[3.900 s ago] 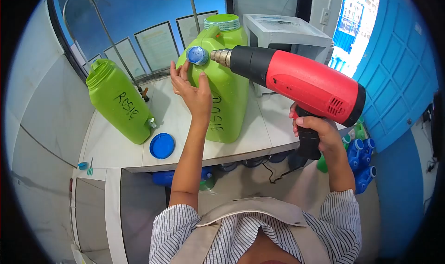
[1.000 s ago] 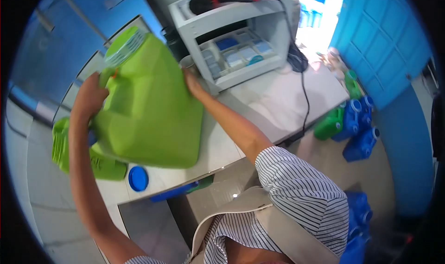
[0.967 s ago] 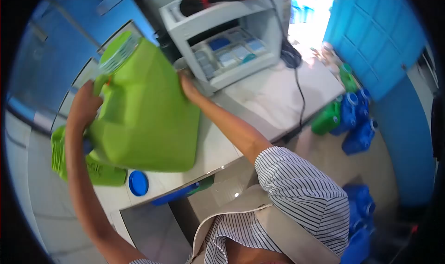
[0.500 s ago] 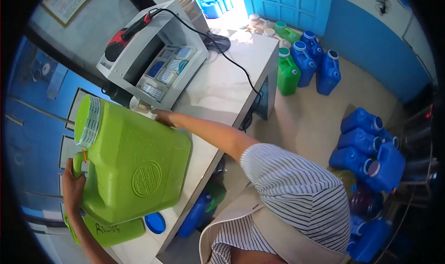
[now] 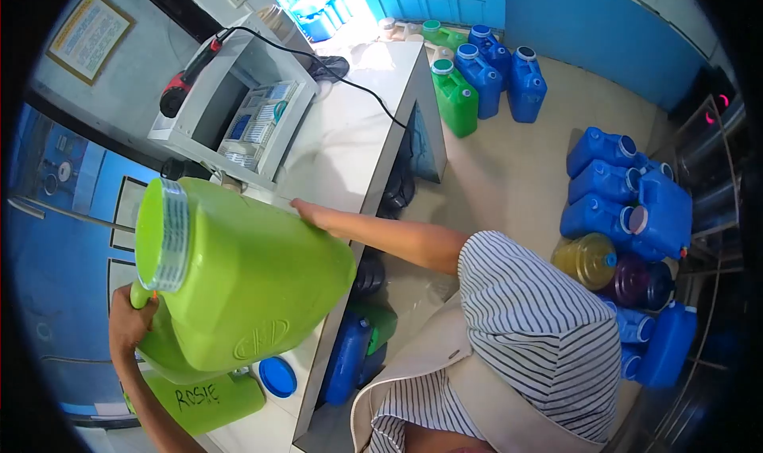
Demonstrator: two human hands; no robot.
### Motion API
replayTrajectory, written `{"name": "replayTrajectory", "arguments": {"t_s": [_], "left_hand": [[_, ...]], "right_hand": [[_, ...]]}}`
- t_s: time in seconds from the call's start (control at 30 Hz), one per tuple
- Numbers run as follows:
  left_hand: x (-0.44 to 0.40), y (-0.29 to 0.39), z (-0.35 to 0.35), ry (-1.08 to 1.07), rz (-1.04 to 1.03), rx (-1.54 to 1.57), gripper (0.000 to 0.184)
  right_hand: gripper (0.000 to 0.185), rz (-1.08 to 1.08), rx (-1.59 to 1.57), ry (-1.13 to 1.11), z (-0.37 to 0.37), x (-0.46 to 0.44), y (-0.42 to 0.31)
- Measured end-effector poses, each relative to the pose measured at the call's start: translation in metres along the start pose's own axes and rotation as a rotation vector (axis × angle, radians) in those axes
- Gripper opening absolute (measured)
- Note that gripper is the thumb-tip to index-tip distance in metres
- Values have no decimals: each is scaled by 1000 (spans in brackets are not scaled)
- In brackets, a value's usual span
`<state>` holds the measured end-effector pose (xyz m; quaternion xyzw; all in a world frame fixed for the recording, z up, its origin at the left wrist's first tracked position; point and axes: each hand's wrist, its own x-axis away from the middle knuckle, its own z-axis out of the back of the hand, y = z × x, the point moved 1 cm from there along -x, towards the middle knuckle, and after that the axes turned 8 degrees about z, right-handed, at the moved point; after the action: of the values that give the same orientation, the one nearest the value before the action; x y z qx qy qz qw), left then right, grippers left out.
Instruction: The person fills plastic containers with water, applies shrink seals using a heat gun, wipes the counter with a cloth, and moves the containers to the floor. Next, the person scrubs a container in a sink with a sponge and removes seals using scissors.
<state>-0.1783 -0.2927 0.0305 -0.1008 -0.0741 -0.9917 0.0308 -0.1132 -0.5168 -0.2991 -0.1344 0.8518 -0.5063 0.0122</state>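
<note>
A large lime-green jug [image 5: 246, 282] is tilted on its side over the counter, its wide uncapped mouth facing left. Clear printed plastic film [image 5: 171, 238] wraps its neck. My left hand [image 5: 131, 322] is closed around the handle near the neck. At the jug's far side is my right hand [image 5: 314, 214], one digit stretched out and the other fingers hidden behind the jug; I cannot tell how firmly it touches. Below the jug lies another green container [image 5: 199, 401] marked "ROSIE". Beside it on the counter rests a round blue cap [image 5: 277, 376].
A grey shelf unit [image 5: 266, 139] with small packs stands on the white counter [image 5: 350, 127], a red-and-black corded tool [image 5: 187, 79] on top. Blue jugs [image 5: 477, 83] and a green jug [image 5: 455, 103] stand on the floor by the door. More blue containers [image 5: 600, 183] are at the right.
The jug has come nearer and turned, its base shifting right. My right hand has drawn back from a small white object by the shelf to the jug's side. My left hand keeps the handle.
</note>
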Motion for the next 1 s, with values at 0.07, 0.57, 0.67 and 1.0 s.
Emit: {"name": "replayTrajectory", "arguments": {"t_s": [0.07,0.57,0.67,1.0], "left_hand": [[9,-9,-8,46,-5,5,9],[102,94,-41,10,-497,-357,25],[106,179,-41,-675,-22,-381,19],[97,271,-217,-1241,-32,-308,17]], "right_hand": [[44,-33,25,118,3,3,13],[33,112,-552,139,56,145,31],[30,222,-467,185,91,184,15],[32,104,-235,464,268,279,92]]}}
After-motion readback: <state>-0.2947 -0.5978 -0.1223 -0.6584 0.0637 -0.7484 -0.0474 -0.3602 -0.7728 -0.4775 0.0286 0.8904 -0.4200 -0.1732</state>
